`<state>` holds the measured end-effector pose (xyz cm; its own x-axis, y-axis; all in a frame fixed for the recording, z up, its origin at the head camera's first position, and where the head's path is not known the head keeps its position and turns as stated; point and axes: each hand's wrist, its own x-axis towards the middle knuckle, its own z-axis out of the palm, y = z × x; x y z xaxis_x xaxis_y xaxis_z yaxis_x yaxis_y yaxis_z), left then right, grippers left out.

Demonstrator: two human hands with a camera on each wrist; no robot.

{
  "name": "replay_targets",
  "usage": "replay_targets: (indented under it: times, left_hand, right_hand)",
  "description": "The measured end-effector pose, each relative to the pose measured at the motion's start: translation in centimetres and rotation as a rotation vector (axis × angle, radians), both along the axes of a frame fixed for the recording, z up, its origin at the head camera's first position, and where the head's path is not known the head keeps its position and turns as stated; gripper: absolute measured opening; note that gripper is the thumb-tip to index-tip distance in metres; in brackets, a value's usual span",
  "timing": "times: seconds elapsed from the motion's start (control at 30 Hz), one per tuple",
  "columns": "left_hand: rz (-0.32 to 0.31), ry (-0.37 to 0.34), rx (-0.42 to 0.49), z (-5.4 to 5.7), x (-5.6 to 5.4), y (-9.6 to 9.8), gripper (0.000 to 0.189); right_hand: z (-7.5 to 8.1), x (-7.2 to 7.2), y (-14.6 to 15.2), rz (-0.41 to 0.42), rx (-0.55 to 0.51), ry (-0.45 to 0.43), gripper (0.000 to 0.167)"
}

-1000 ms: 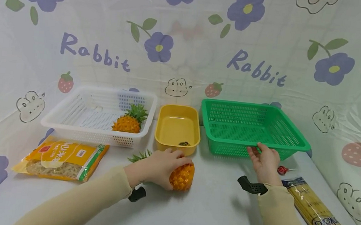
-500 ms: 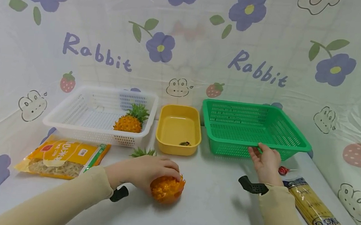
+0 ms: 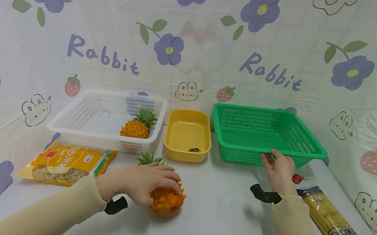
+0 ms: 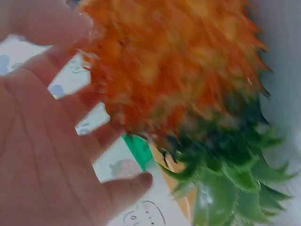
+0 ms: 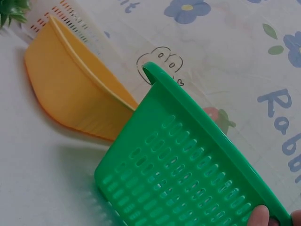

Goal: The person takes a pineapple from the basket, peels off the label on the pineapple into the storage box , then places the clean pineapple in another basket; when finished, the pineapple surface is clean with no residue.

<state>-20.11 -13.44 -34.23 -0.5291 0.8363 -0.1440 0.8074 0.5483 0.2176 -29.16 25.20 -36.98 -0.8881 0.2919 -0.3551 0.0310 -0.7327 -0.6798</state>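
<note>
Near the middle of the table my left hand (image 3: pixel 141 182) grips an orange pineapple (image 3: pixel 168 201) lying on its side. Its green crown pokes out behind the hand in the head view. The left wrist view has the pineapple (image 4: pixel 174 61) close up, fingers curled along one side. At the right, my right hand (image 3: pixel 281 171) pinches the front rim of a green basket (image 3: pixel 238 156), thumb above and fingers below. Only fingertips (image 5: pixel 259 217) appear at the rim in the right wrist view. A second pineapple (image 3: pixel 135 129) lies inside the white basket (image 3: pixel 84 138).
Between the baskets stands a yellow tub (image 3: pixel 185 156) with a small dark wrapped item (image 3: pixel 194 150) inside. An orange food bag (image 3: pixel 66 165) lies front left. A red lollipop (image 3: pixel 297 178) and a spaghetti pack (image 3: pixel 339 225) lie at the right. A patterned curtain closes the back.
My left hand has drawn the pineapple leftward and closer to me, away from the yellow tub. The right hand has kept its place on the green rim.
</note>
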Motion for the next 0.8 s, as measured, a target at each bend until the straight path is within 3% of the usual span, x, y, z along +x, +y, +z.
replay_targets:
  times: [0.07,0.13,0.27,0.4,0.5,0.6,0.67,0.8]
  left_hand:
    - [0.084,0.000,0.032,0.1,0.3,0.5,0.050]
    - [0.206,0.012,0.061,0.0,0.8,1.3,0.051]
    - [0.463,0.014,0.056,-0.3,1.6,2.8,0.077]
    - [0.619,-0.003,-0.030,-0.5,2.1,3.8,0.090]
    - [0.686,0.013,-0.097,-0.6,2.3,4.2,0.096]
    - [0.714,0.002,-0.124,-0.7,2.3,4.1,0.097]
    - [0.711,-0.023,-0.110,-0.7,2.3,3.8,0.095]
    - [0.642,-0.054,-0.032,-0.8,2.1,2.8,0.088]
  right_hand:
    - [0.0,0.0,0.0,-0.003,0.003,0.000,0.072]
    - [0.0,0.0,0.0,-0.005,0.006,0.000,0.072]
    - [-0.1,0.0,0.0,-0.010,0.010,-0.002,0.070]
    - [-0.2,0.0,0.0,-0.007,0.014,0.006,0.069]
    - [-0.3,0.0,0.0,-0.010,0.016,0.009,0.067]
    - [-0.3,0.0,0.0,-0.008,0.019,0.012,0.069]
    - [-0.4,0.0,0.0,-0.006,0.014,0.016,0.071]
    - [-0.4,-0.1,0.0,0.000,0.012,0.021,0.076]
